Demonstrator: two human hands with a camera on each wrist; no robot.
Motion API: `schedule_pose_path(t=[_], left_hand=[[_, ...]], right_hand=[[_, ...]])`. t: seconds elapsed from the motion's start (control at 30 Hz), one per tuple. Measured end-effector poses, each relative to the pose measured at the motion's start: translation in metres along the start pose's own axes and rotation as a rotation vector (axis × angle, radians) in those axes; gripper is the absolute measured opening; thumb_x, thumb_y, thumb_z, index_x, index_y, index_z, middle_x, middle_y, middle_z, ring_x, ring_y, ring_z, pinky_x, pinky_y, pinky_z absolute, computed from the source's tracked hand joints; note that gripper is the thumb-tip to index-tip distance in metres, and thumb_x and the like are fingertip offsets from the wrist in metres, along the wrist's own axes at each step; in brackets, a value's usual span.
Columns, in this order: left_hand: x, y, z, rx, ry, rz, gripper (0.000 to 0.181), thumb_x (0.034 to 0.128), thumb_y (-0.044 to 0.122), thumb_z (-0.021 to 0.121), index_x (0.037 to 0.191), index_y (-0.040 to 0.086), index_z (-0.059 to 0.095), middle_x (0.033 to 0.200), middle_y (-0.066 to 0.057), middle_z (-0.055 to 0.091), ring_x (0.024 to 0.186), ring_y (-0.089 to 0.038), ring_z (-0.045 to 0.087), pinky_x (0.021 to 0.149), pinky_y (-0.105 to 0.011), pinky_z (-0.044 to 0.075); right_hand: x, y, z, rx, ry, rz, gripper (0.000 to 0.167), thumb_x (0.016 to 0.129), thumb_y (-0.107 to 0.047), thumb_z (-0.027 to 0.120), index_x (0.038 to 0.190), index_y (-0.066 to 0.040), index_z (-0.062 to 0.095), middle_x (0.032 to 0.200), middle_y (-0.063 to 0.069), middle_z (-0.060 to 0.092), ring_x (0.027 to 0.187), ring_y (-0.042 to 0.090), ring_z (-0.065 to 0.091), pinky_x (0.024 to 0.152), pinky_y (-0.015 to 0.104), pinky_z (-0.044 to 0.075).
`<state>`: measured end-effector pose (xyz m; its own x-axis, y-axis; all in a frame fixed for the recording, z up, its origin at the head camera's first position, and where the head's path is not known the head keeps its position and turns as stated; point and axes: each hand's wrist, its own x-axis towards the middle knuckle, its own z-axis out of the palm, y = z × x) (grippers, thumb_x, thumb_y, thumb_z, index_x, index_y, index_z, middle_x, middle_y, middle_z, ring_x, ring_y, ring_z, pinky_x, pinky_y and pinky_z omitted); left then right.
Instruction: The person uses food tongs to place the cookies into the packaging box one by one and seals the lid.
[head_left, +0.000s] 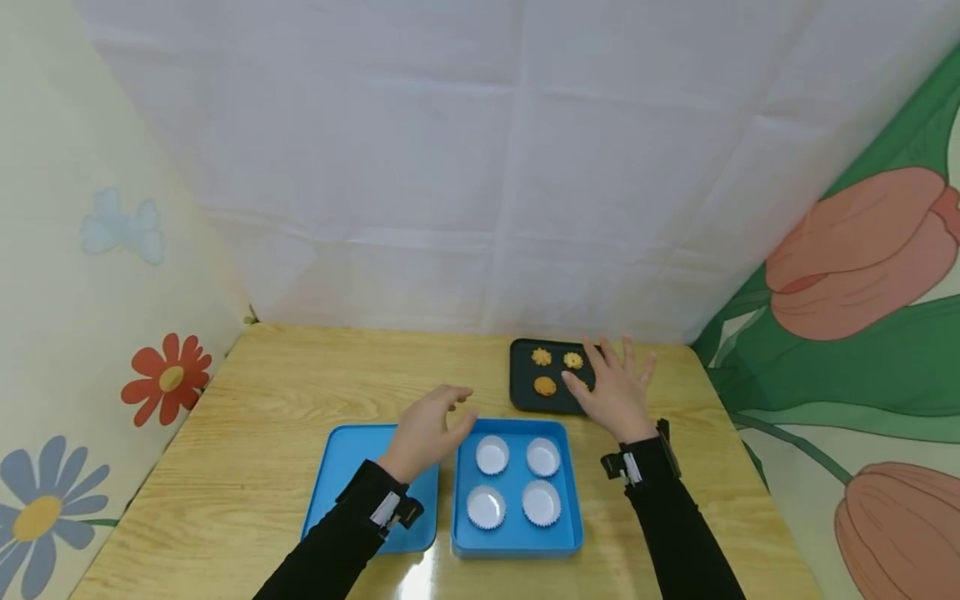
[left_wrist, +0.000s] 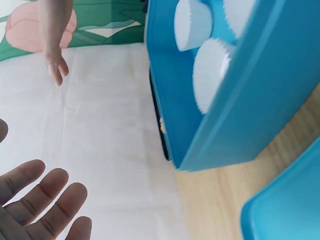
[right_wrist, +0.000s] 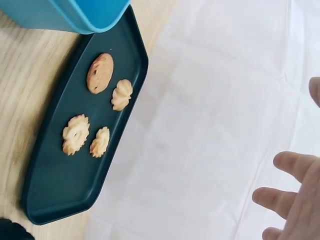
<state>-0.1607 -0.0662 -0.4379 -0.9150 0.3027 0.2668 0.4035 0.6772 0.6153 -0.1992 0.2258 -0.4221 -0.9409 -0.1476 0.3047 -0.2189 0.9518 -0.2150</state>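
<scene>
My right hand (head_left: 617, 398) hovers over the right side of a dark green tray (head_left: 525, 400), its fingers spread with nothing between them. On that tray lie several cookies: a smooth oval one (right_wrist: 100, 73), a ring-shaped one (right_wrist: 76, 135) and small ridged ones (right_wrist: 121, 95). In the head view the hand partly covers the cookies at right. My left hand (head_left: 423, 429) is held above the gap between a flat blue lid (head_left: 330, 467) and a blue box (head_left: 517, 543), fingers loosely bent and holding nothing. Inside the box stand several white paper baking cups (head_left: 491, 455).
All of this is on a light wooden table (head_left: 247, 433). A white cloth (head_left: 420, 167) hangs behind the table's back edge. Printed flower panels stand at the left (head_left: 112, 292) and right (head_left: 840, 375). The green tray sits behind the box, near the back edge.
</scene>
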Motion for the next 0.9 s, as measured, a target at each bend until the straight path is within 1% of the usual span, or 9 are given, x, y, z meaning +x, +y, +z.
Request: schedule_pose_path(t=[0.17,0.27,0.37,0.5,0.57,0.7,0.77,0.87,0.9], left_hand=[[-0.010,-0.003,0.009,-0.040,-0.021,-0.038,0.030,0.0889,0.030,0.057,0.110,0.009,0.063,0.093,0.000,0.060,0.077,-0.013,0.054,0.060,-0.025,0.044],[-0.015,-0.005,0.016,-0.055,-0.029,-0.059,0.029,0.0886,0.028,0.057,0.109,0.008,0.063,0.084,0.004,0.056,0.067,-0.009,0.049,0.053,-0.023,0.040],[-0.021,-0.007,0.022,-0.056,-0.046,-0.085,0.030,0.0887,0.027,0.057,0.109,0.006,0.062,0.079,0.006,0.052,0.057,-0.006,0.045,0.047,-0.023,0.037],[-0.029,-0.009,0.030,-0.068,-0.070,-0.145,0.033,0.0881,0.025,0.058,0.113,0.004,0.060,0.079,0.002,0.051,0.051,-0.006,0.039,0.044,-0.023,0.033],[-0.033,-0.010,0.034,-0.082,-0.078,-0.190,0.036,0.0878,0.025,0.058,0.116,0.002,0.057,0.080,-0.001,0.050,0.050,-0.007,0.038,0.044,-0.023,0.032],[-0.037,-0.012,0.039,-0.109,-0.096,-0.285,0.043,0.0872,0.025,0.059,0.120,-0.002,0.052,0.079,-0.004,0.049,0.052,-0.011,0.041,0.044,-0.026,0.034],[-0.040,-0.012,0.040,-0.111,-0.105,-0.324,0.046,0.0870,0.025,0.059,0.121,-0.004,0.049,0.079,-0.004,0.049,0.054,-0.012,0.044,0.045,-0.027,0.036],[-0.042,-0.012,0.042,-0.104,-0.116,-0.362,0.050,0.0865,0.026,0.059,0.123,-0.006,0.047,0.079,-0.005,0.049,0.055,-0.013,0.046,0.046,-0.029,0.038],[-0.044,-0.012,0.042,-0.106,-0.119,-0.366,0.051,0.0863,0.026,0.059,0.124,-0.007,0.047,0.078,-0.006,0.049,0.054,-0.013,0.046,0.046,-0.029,0.038]], right_hand=[[-0.010,0.005,-0.003,0.000,0.005,0.047,0.069,0.087,-0.057,0.045,0.134,-0.005,0.045,0.136,0.025,0.038,0.134,0.043,0.008,0.097,0.061,-0.012],[-0.017,0.008,-0.004,0.001,0.010,0.083,0.063,0.087,-0.053,0.050,0.125,-0.002,0.054,0.130,0.026,0.044,0.131,0.046,0.015,0.097,0.063,-0.008],[-0.026,0.014,-0.005,-0.008,0.002,0.124,0.061,0.086,-0.049,0.052,0.122,0.000,0.056,0.127,0.027,0.046,0.129,0.047,0.020,0.096,0.065,-0.003],[-0.040,0.024,-0.004,0.005,-0.020,0.192,0.062,0.087,-0.046,0.053,0.124,0.003,0.052,0.127,0.031,0.043,0.126,0.049,0.020,0.096,0.066,0.000],[-0.049,0.030,-0.004,0.013,-0.023,0.226,0.063,0.086,-0.044,0.054,0.126,0.004,0.048,0.128,0.032,0.040,0.125,0.051,0.020,0.094,0.068,0.004],[-0.070,0.041,-0.005,0.015,-0.014,0.288,0.067,0.085,-0.040,0.058,0.130,0.007,0.041,0.127,0.035,0.038,0.119,0.054,0.025,0.090,0.069,0.012],[-0.079,0.045,-0.005,0.024,-0.024,0.336,0.071,0.085,-0.040,0.058,0.134,0.007,0.036,0.128,0.035,0.035,0.118,0.054,0.025,0.089,0.069,0.013],[-0.093,0.051,-0.004,0.047,-0.058,0.420,0.075,0.085,-0.042,0.056,0.136,0.007,0.030,0.131,0.036,0.031,0.120,0.053,0.022,0.089,0.069,0.013],[-0.097,0.052,-0.004,0.055,-0.076,0.450,0.077,0.085,-0.042,0.055,0.137,0.008,0.027,0.132,0.037,0.028,0.121,0.053,0.020,0.090,0.068,0.013]])
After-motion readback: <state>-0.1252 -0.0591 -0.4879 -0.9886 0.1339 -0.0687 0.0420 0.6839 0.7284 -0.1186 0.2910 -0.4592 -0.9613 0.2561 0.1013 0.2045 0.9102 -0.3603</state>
